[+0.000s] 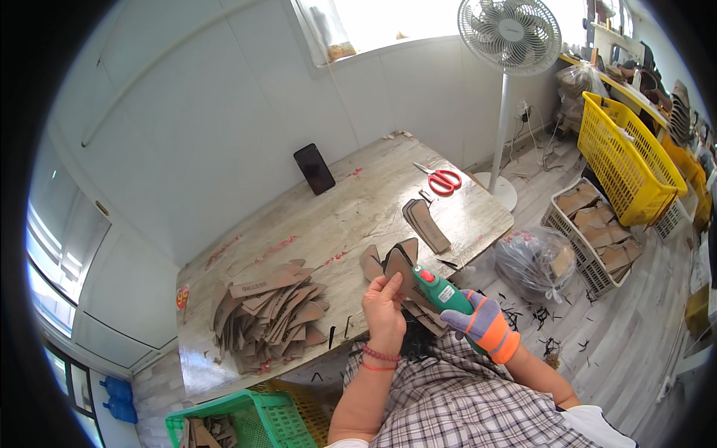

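Note:
In my gloved right hand (484,325), purple and orange, is a green handheld power tool (445,293) with a red button. Its tip is close to a brown curved cut-out piece (402,257), which my bare left hand (385,315) pinches between thumb and fingers. Beaded and red bracelets circle that wrist. More brown pieces lie under and beside my hands at the table's near edge. A large loose pile of brown pieces (272,313) sits on the left of the table, and a neat small stack (426,225) lies beyond my hands. What the tool's tip touches cannot be made out.
On the worn table (373,194) are a black phone (314,169) propped at the wall and red-handled scissors (445,181). A green basket (280,420) stands below left. To the right are a fan (510,33), a plastic bag (534,261), a white crate (590,261) and a yellow basket (627,157).

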{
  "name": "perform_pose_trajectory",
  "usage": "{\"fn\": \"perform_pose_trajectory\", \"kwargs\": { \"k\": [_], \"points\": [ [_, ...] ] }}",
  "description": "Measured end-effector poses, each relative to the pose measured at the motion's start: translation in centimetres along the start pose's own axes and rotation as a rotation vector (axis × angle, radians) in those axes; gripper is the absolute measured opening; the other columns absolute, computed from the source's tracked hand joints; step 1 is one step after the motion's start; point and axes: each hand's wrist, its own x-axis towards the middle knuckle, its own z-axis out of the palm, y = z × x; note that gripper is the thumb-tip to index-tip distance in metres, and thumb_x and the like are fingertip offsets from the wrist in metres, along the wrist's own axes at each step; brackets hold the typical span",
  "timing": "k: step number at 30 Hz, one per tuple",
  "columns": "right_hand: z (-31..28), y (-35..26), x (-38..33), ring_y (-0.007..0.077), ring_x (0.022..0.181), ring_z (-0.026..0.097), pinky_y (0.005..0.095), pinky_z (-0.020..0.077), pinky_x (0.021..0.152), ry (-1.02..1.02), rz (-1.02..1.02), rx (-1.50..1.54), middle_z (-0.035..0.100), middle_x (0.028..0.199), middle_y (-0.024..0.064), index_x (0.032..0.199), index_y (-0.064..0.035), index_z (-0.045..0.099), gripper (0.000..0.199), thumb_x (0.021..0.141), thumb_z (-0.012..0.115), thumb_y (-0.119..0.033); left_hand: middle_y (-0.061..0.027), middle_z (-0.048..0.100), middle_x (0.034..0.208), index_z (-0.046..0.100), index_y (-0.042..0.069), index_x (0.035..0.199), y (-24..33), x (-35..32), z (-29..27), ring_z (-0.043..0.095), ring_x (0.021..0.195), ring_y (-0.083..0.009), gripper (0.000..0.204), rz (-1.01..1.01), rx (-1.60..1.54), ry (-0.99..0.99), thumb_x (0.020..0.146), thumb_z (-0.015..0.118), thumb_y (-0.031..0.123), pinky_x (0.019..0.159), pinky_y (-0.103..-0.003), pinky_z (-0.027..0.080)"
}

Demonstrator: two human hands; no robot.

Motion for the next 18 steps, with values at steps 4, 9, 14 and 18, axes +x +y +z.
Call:
{"fn": "perform_pose_trajectory", "kwargs": {
  "k": [4, 9, 14, 18],
  "points": [
    [-0.1, -0.1, 0.1, 0.0042, 0.063, 0.058, 0.0205, 0.0463, 0.054, -0.005, -0.022, 0.022, 0.066, 0.078, 0.0014, 0.112, 0.0002, 0.061, 0.046, 0.080, 0.080, -0.028, -0.0005, 0.067, 0.079, 0.061, 0.009, 0.084, -0.4, -0.8, 0.2, 0.057, 0.065, -0.0085, 0.011, -0.012, 0.066, -0.024, 0.085, 0.072, 0.005, 0.061, -0.022, 0.044],
    [-0.4, -0.7, 0.0, 0.0083, 0.060, 0.059, 0.0227, 0.0476, 0.052, -0.032, 0.004, 0.024, 0.065, 0.079, 0.0039, 0.113, 0.0021, 0.059, 0.041, 0.083, 0.076, -0.020, -0.0004, 0.067, 0.082, 0.064, 0.006, 0.089, -0.3, -1.3, -0.3, 0.058, 0.068, -0.0077, 0.006, -0.017, 0.159, -0.037, 0.086, 0.069, 0.004, 0.064, -0.022, 0.046],
    [-1.0, -0.8, -0.3, 0.0100, 0.058, 0.059, 0.0233, 0.0474, 0.052, -0.050, 0.015, -0.021, 0.065, 0.078, 0.0049, 0.112, 0.0025, 0.059, 0.037, 0.085, 0.074, -0.018, -0.0029, 0.068, 0.088, 0.064, -0.001, 0.095, 0.5, -1.1, -1.3, 0.060, 0.077, -0.0077, 0.009, 0.081, 0.277, -0.068, 0.088, 0.067, 0.004, 0.071, -0.022, 0.048],
    [-1.3, -1.2, -0.6, 0.0096, 0.057, 0.059, 0.0233, 0.0470, 0.052, -0.089, 0.021, -0.038, 0.065, 0.077, 0.0048, 0.112, 0.0019, 0.060, 0.037, 0.085, 0.073, -0.019, -0.0023, 0.066, 0.089, 0.063, -0.001, 0.097, 1.8, -1.1, -1.1, 0.058, 0.077, -0.0068, 0.008, 0.088, 0.291, -0.086, 0.092, 0.062, 0.006, 0.071, -0.022, 0.047]
  ]
}}
